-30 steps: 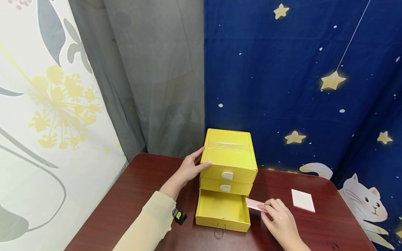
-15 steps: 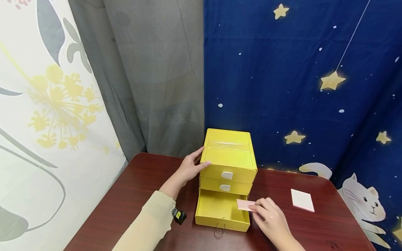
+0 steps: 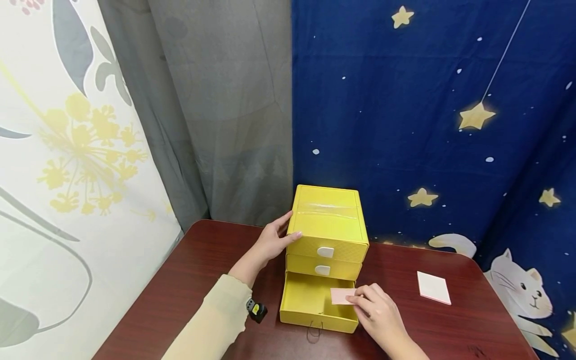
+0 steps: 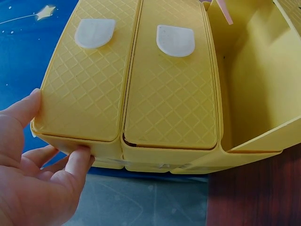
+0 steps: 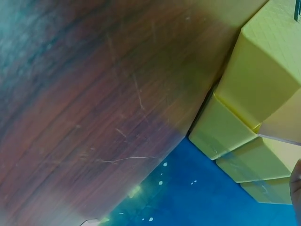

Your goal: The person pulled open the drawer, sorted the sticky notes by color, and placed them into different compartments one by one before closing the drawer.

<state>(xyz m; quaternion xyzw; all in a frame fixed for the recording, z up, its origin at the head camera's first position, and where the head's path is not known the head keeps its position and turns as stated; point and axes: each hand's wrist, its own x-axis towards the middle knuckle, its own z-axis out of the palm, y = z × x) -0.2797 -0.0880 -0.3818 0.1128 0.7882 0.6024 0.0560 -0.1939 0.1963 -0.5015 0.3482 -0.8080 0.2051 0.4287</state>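
A small yellow three-drawer cabinet (image 3: 327,212) stands at the back of the table, its bottom drawer (image 3: 299,295) pulled out. My left hand (image 3: 270,241) rests against the cabinet's upper left corner, thumb over the top near the front edge; in the left wrist view, my left hand (image 4: 44,174) touches the upper drawer's casing with its fingertips. A thin pink pad of paper (image 3: 340,296) is pinched between thumb and fingers of my right hand (image 3: 378,311), over the right part of the open drawer. Only a sliver of my right hand (image 5: 296,183) shows in the right wrist view.
A square white notepad (image 3: 434,287) with a pink edge lies on the dark red table (image 3: 211,265), right of my right hand. White tabs (image 3: 325,252) mark the two upper drawers, and a dark string loop (image 3: 316,329) hangs at the bottom drawer's front. Curtains (image 3: 360,125) close off the back.
My right hand has moved left, carrying the pink pad from the drawer's right wall to over its inside. My left hand and the cabinet have stayed put.
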